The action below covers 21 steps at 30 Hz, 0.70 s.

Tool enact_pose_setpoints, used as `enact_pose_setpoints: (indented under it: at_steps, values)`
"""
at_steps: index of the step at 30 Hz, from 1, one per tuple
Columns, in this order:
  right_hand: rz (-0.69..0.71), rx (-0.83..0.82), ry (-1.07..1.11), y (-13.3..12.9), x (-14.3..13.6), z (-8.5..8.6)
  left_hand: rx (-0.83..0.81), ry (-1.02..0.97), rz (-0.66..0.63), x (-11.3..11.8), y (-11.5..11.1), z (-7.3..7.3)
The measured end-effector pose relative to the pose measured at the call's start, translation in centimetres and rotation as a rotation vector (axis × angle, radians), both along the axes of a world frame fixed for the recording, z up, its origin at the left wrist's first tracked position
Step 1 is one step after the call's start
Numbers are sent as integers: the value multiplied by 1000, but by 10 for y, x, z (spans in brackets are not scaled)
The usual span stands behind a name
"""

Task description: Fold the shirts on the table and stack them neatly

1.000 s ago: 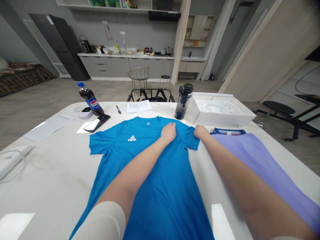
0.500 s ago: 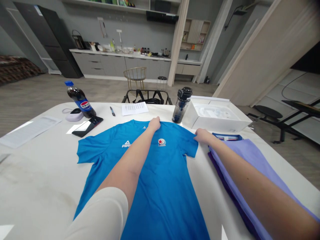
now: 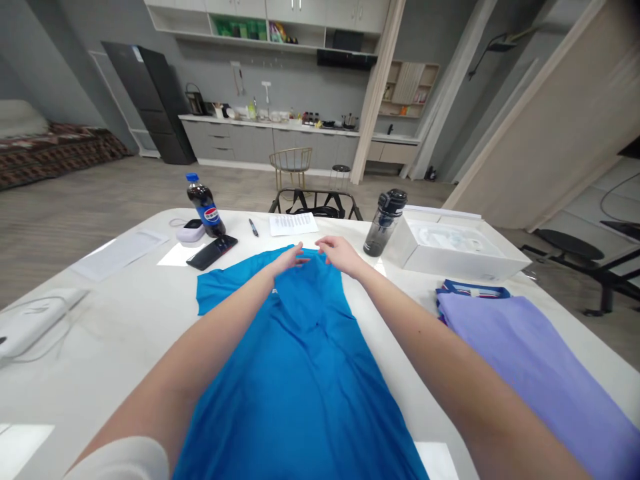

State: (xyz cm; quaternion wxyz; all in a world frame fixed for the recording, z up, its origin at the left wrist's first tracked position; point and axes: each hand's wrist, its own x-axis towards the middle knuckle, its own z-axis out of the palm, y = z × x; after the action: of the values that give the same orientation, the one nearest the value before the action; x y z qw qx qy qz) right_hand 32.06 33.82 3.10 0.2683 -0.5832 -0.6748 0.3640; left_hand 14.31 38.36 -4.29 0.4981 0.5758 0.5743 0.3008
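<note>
A blue T-shirt [image 3: 300, 373] lies on the white table [image 3: 125, 320], its right side folded inward over the chest so the right sleeve no longer sticks out. My left hand [image 3: 290, 261] is at the collar with its fingers apart, holding nothing that I can see. Just right of it, my right hand [image 3: 336, 251] has its thumb and fingers bent together at the shirt's top edge, on the folded blue cloth. The left sleeve [image 3: 215, 290] lies spread out to the left.
Behind the shirt stand a cola bottle [image 3: 206, 208], a phone [image 3: 213, 252], a pen [image 3: 253, 228], paper [image 3: 293, 224] and a dark tumbler [image 3: 385, 222]. A white box [image 3: 460, 247] and folded purple clothes [image 3: 530, 373] are at right; a white device [image 3: 37, 320] is at left.
My right hand has moved left from the right sleeve to the collar, and the shirt's right side is now folded over. My left hand has opened. The view has shifted.
</note>
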Motion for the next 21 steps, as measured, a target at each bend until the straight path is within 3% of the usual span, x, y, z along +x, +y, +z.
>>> enact_pose_setpoints:
  at_steps: [2,4,9,12,16,18,21]
  values:
    - [-106,88,-272,21,8,-32,-152,11,-14,-25,-20,-4]
    - [-99,100,-464,37,17,-59,-179,115,-4,-41,-37,-8]
    - [-129,65,-647,59,26,-99,120,534,-49,-46,-60,-22]
    - [-172,124,-668,64,31,-109,239,630,-57,-37,-72,-26]
    - [-305,206,-607,71,42,-109,398,465,47,-27,-77,-12]
    - [-395,245,-576,74,46,-104,422,394,88,-28,-66,-3]
    - [-417,260,-582,78,45,-99,349,429,148,-38,-38,2]
